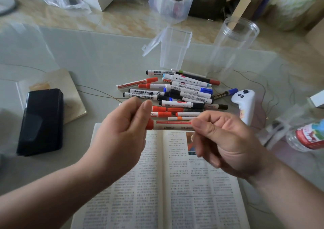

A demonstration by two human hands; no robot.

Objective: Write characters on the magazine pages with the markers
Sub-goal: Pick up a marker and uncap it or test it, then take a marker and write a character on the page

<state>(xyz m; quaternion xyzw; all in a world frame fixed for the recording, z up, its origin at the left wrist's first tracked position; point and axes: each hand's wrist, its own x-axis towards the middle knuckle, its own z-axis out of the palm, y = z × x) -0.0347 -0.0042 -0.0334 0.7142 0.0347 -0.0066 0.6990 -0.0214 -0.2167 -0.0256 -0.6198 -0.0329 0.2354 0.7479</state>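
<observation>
Nearest you, the magazine [175,185] lies open and flat on the table [105,57], and I see no handwriting on what shows of its pages. Just above its top edge you hold a red marker [172,125] level between both hands. Your left hand [121,132] curls round the cap [149,124] end, and your right hand [226,141] pinches the other end of the barrel. The cap is on, so I judge you are at the uncapping step. Next you need a straight pull apart, then a writing grip in your right hand and the tip brought down to a page. Beyond the magazine's top edge lies the pile of markers [175,92], close to the edge but not on the pages. Left of the magazine a black case [41,122] rests on a notebook [73,95]. Right of it are a white controller [245,104] and a bottle [308,136], near enough that your right arm could catch them. Farthest, beyond the pile, stand a clear box [173,48] and a clear jar [231,48].
</observation>
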